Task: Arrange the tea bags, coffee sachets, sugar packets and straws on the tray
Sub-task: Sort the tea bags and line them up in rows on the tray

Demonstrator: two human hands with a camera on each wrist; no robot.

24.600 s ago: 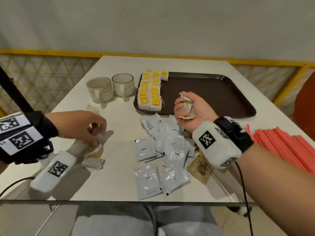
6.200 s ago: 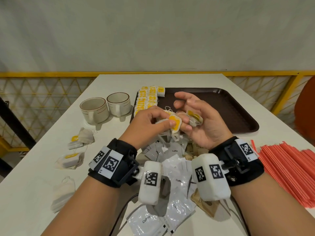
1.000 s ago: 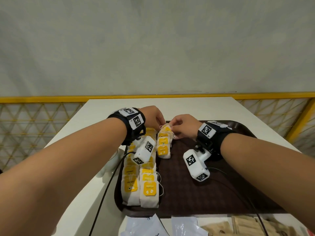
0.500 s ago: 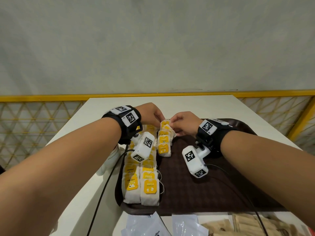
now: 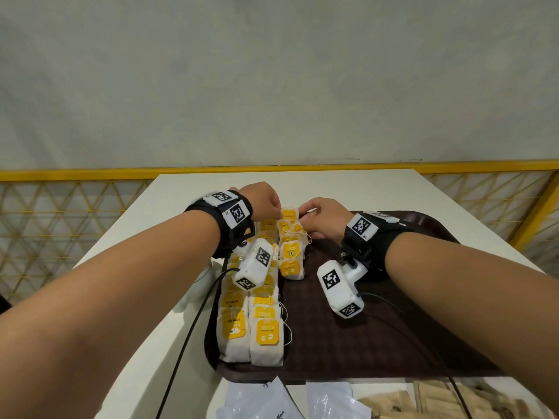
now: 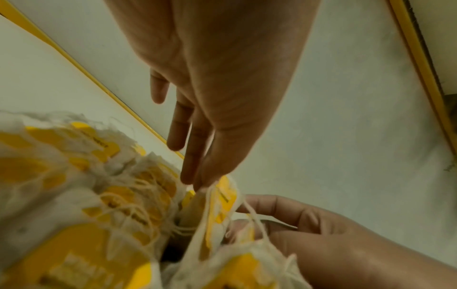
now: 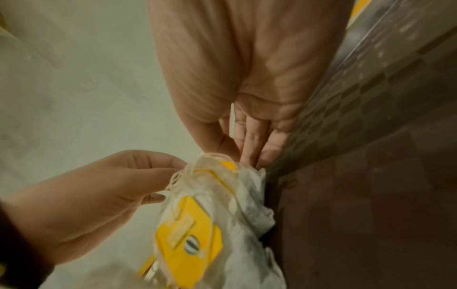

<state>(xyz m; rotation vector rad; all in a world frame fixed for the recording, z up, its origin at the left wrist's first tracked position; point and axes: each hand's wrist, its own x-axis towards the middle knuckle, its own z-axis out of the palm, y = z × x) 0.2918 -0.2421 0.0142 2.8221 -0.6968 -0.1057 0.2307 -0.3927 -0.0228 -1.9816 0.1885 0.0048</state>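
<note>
The tea bags (image 5: 262,300) are soft white paper pouches with square yellow tags and thin pale strings; they lie in overlapping rows along the left edge of the tray (image 5: 357,337), a dark brown plastic tray with a fine checked texture and a raised, rounded rim. A shorter third row starts at the far left corner, and there both hands meet on the far tea bag (image 5: 289,213), which stands nearly upright on the tray. The left hand (image 5: 263,197) reaches in palm down and pinches the bag's top edge between thumb and fingertips (image 6: 191,176). The right hand (image 5: 325,215) pinches the same bag from the other side, its outer fingers (image 7: 249,144) low at the tray floor. Loose string loops tangle between the two grips. Both forearms stretch out over the white table (image 5: 302,186). At the near edge, glossy white coffee sachets (image 5: 263,400) and brown paper sugar packets (image 5: 423,400) are cut off by the frame. The wrist views are blurred, so the tag print is unreadable.
</note>
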